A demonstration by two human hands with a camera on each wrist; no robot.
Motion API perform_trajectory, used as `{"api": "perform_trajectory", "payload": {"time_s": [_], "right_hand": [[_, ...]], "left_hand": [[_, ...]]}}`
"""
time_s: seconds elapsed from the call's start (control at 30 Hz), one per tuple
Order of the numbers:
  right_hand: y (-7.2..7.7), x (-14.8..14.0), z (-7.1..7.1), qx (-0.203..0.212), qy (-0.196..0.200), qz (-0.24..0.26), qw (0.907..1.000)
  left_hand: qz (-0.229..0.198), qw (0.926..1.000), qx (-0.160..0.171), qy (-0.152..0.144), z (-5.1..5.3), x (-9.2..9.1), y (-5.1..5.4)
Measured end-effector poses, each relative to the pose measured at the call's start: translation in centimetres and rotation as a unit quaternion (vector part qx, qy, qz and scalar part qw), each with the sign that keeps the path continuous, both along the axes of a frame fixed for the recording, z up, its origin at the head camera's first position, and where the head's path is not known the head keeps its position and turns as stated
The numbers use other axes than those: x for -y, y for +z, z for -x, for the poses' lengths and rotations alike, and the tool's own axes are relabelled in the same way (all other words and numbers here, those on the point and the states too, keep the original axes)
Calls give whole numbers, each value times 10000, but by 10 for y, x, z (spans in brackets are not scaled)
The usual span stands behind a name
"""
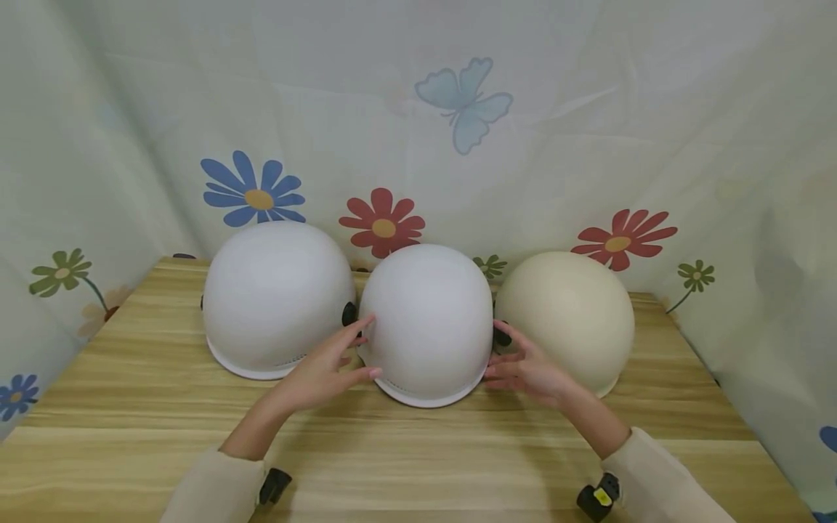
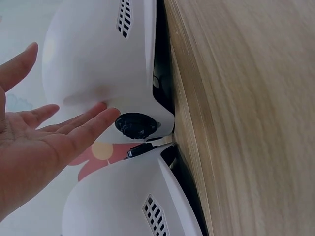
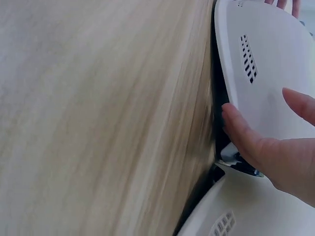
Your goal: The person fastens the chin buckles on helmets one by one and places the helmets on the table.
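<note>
Three smooth helmets stand dome up in a row: a white helmet (image 1: 277, 290) on the left, another white helmet (image 1: 425, 319) in the middle and a cream helmet (image 1: 569, 312) on the right. My left hand (image 1: 320, 374) is at the left side of the middle helmet, its fingers extended in the left wrist view, near a round black side fitting (image 2: 135, 126). On the opposite side is my right hand (image 1: 530, 367), with its little finger against the lower rim in the right wrist view. Contact by the left fingertips is hard to tell.
The helmets rest on a wood-grain table (image 1: 405, 465). A pale curtain (image 1: 366, 109) printed with flowers and a butterfly hangs behind and beside it. Neighbouring helmets stand very close to the middle one on both sides.
</note>
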State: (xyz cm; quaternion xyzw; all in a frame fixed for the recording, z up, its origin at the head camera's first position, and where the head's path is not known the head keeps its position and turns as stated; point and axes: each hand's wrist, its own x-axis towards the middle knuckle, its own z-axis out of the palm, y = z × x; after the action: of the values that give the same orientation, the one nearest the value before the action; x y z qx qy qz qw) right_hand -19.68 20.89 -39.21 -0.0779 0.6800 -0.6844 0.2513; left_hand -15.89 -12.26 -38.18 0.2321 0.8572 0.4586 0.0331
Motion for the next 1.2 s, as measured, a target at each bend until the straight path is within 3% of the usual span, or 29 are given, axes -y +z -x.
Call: {"api": "perform_trajectory", "payload": {"time_s": [0.13,0.27,0.4,0.7,1.2], "right_hand": [[4,-4,-1,-273,54,-270,9992],[9,-8,-2,-918,94,-670,9935],[15,-8,-3,-1306,172,-674,9890],[19,-5,0,-1299,253,-667,9890],[20,-2,4,-1365,183,-830,9870]], "left_hand": [[21,10000,15,6,-1,0,1],[34,10000,17,4,-1,0,2],[4,10000,50,6,0,-1,2],[-8,9997,213,74,6,-1,3],[97,9996,171,192,14,-4,-1]]}}
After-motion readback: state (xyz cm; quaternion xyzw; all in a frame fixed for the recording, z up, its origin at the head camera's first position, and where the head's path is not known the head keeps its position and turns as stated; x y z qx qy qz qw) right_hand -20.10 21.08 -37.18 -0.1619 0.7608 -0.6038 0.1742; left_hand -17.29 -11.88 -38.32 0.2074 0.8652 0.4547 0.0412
